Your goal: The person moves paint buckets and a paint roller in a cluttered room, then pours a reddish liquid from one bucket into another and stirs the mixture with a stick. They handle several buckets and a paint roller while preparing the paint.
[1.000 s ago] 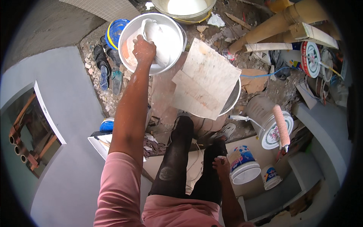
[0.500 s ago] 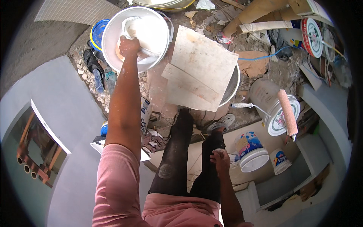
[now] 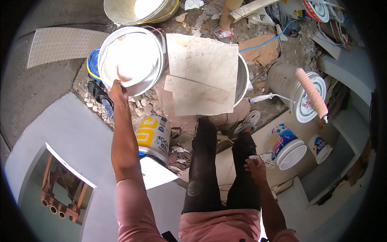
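On the left stands a white bucket (image 3: pixel 160 64) with a wire handle. Inside its mouth is a round white container (image 3: pixel 139 60), washed out by glare, so its exact kind is unclear. My left hand (image 3: pixel 118 92), arm stretched out, is closed on the near edge of that container. Low on the right, my right hand (image 3: pixel 256 166) hangs beside my thigh, fingers loosely bent and apart, with nothing visible in them. A pale, stained board (image 3: pixel 201 72) lies over another round tub (image 3: pixel 243 78), right of the bucket.
A larger tub (image 3: pixel 115 12) of white liquid stands behind. A pink paint roller (image 3: pixel 311 92) rests on a lidded bucket (image 3: pixel 276 78). A yellow-and-white bucket (image 3: pixel 151 135) stands by my left forearm. Rubble (image 3: pixel 141 103), sandals (image 3: pixel 96 92) and a blue cord (image 3: pixel 262 46) lie about.
My left hand has shifted from deep inside the bucket to its near side, and the white container's round form now fills the mouth. The view has moved; my right hand stays by my thigh.
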{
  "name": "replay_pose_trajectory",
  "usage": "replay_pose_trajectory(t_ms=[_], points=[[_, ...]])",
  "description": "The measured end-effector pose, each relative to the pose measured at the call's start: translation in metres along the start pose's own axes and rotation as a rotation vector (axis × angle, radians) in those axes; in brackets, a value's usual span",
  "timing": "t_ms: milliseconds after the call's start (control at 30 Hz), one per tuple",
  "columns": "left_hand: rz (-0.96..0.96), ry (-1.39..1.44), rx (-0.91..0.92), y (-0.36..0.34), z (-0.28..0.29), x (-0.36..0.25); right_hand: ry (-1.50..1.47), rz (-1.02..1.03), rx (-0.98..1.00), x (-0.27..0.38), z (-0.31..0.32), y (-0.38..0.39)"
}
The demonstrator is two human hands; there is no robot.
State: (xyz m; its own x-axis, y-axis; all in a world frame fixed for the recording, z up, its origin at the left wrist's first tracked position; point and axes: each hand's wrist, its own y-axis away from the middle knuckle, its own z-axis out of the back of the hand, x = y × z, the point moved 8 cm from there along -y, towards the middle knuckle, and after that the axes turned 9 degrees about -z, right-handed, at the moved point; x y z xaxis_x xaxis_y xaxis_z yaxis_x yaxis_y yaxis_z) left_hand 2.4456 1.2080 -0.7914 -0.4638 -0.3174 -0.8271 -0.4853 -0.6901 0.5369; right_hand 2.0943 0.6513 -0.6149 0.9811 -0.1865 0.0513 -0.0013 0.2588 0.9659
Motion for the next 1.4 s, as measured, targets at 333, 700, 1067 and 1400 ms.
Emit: replay_pose_trajectory(t_ms=[333,700,1067,1400], points=[[-0.114,0.066,0.087,0.076,0.025,-0.078,0.025,0.044,0.018,-0.007,-0.008,0.015],[-0.230,-0.113,0.417,0.242,0.034,-0.202,-0.140,0.448,0.031,-0.003,-0.019,0.027],[-0.122,-0.368,0.782,0.397,-0.029,-0.162,-0.389,0.257,-0.008,-0.023,0.022,0.074],[-0.120,-0.498,0.996,0.572,-0.083,-0.031,-0.940,0.126,-0.393,-0.225,0.205,0.011]])
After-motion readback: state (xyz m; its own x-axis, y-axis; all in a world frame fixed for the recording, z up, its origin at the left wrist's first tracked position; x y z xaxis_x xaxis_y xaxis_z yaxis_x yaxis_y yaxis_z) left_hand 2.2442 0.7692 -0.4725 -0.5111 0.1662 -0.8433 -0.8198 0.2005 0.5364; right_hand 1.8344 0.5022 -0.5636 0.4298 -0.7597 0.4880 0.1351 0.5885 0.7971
